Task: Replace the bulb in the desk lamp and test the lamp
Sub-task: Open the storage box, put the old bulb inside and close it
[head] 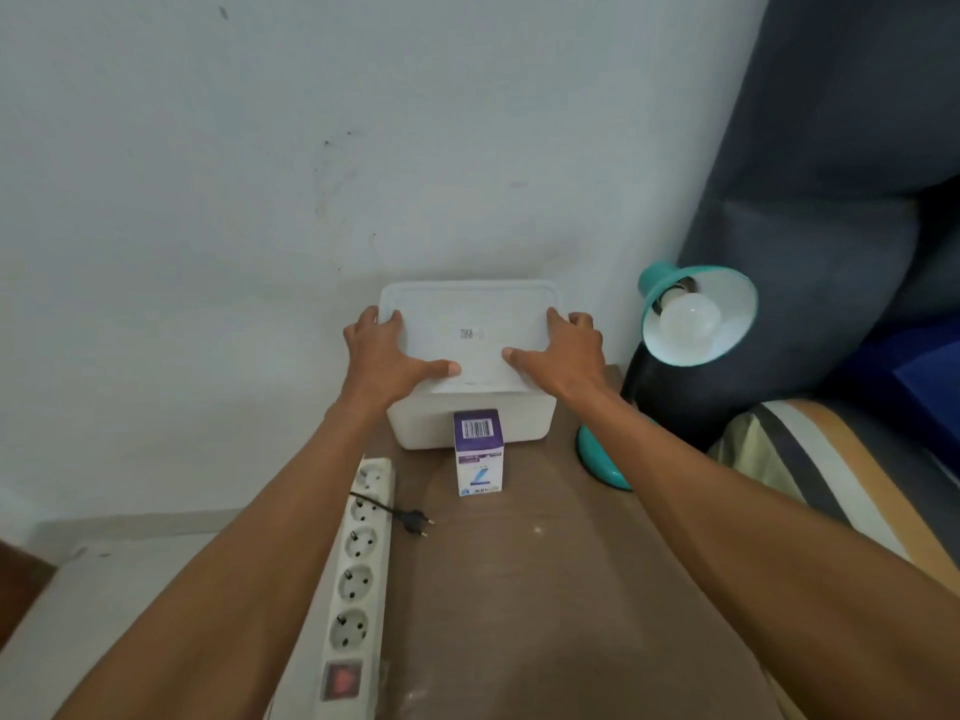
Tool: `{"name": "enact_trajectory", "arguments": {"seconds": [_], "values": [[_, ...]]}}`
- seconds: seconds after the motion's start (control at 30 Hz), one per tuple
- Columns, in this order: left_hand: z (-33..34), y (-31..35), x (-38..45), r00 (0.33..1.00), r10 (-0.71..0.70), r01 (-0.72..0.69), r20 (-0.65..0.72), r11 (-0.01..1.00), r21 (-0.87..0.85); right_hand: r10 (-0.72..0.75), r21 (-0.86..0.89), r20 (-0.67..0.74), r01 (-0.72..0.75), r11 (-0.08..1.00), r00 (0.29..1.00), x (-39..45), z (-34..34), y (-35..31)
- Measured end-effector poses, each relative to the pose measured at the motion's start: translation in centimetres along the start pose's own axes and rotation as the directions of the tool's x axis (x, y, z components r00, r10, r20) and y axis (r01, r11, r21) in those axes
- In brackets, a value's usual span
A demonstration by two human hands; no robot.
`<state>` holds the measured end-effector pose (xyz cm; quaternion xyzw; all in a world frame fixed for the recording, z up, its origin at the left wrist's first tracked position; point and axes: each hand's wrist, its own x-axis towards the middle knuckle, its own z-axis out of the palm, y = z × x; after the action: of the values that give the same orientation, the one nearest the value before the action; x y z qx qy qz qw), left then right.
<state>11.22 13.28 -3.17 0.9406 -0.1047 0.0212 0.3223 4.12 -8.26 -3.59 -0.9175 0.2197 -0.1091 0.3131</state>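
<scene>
A teal desk lamp (pixel 696 309) stands at the table's right edge, its shade tilted toward me with a white bulb (pixel 688 319) screwed in and unlit. Its teal base (pixel 600 454) sits partly behind my right forearm. A purple-and-white bulb box (pixel 478 452) stands upright mid-table. Behind it is a white plastic container (pixel 467 423) with a lid (pixel 467 314). My left hand (pixel 387 356) grips the lid's left edge and my right hand (pixel 558 356) grips its right edge, thumbs on top. The lamp's black plug (pixel 415 522) lies loose beside a white power strip (pixel 358 579).
The brown table (pixel 519 615) stands against a pale wall. The power strip runs along the table's left edge, its red switch (pixel 340 680) nearest me. A dark blue sofa (pixel 831 200) with a striped cushion (pixel 810 470) is close on the right.
</scene>
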Motion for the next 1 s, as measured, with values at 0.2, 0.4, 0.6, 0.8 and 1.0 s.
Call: {"name": "enact_trajectory", "arguments": {"seconds": [0.2,0.4,0.6,0.8,1.0], "values": [[1.6,-0.3,2.6,0.996,-0.037,0.036,0.075,0.999,0.021,0.032,-0.018,0.017,-0.032,0.999,0.999,2.7,2.2,1.2],[1.7,-0.6,3.1,0.994,-0.075,0.067,0.083,0.993,0.095,-0.007,-0.012,-0.004,0.007,1.000,1.000,2.9,3.1,1.9],[1.2,-1.4,3.2,0.993,-0.096,0.097,0.071,0.995,-0.020,-0.037,-0.013,0.000,0.037,0.999,0.999,3.5,3.0,1.0],[1.8,-2.2,3.3,0.987,-0.116,0.126,0.109,0.988,-0.087,-0.020,-0.022,0.042,0.020,1.000,0.999,3.5,3.4,1.1],[1.8,-2.3,3.5,0.985,-0.097,0.099,0.145,0.995,-0.005,-0.015,-0.116,0.088,0.025,0.993,0.996,2.8,2.9,1.2]]}}
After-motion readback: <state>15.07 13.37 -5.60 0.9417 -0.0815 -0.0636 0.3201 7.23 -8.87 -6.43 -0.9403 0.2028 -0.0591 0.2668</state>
